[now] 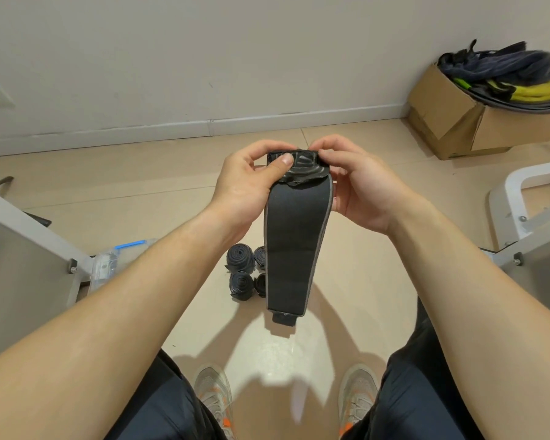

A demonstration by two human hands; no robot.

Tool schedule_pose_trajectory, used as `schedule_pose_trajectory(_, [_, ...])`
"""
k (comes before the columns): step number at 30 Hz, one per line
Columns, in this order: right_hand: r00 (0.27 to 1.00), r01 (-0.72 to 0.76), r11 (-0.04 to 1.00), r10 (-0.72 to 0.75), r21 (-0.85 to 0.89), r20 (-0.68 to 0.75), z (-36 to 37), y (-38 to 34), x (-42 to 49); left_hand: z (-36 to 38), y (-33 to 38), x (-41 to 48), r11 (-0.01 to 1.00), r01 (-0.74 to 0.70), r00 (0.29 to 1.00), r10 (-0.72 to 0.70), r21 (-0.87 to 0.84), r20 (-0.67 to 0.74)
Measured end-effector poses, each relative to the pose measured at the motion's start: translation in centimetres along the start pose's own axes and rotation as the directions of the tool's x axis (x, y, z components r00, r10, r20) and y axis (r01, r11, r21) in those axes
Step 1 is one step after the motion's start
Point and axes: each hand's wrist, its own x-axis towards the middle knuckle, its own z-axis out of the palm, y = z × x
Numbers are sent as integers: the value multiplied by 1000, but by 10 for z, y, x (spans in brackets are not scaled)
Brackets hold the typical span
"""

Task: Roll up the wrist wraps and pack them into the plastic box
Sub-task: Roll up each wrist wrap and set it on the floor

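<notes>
The rolled top of a hanging black wrist wrap [291, 246] is pinched by left hand [251, 182] and right hand [359, 185] above four rolled wraps [240, 268].

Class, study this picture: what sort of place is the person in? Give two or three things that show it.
Probably a home gym or equipment room: white metal frames stand on either side, a cardboard box is heaped with straps, and rolled wrist wraps lie on the tiled floor.
</notes>
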Motion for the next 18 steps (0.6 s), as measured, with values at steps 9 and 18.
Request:
schedule_pose_trajectory(9, [987,33,941,-84,336,139,-7,4,0,-2,9,-1,963,99,983,-55,-249,176])
schedule_pose_trajectory(18, [998,15,944,-35,328,57,0,1,0,-9,13,3,925,259,952,-196,-277,233])
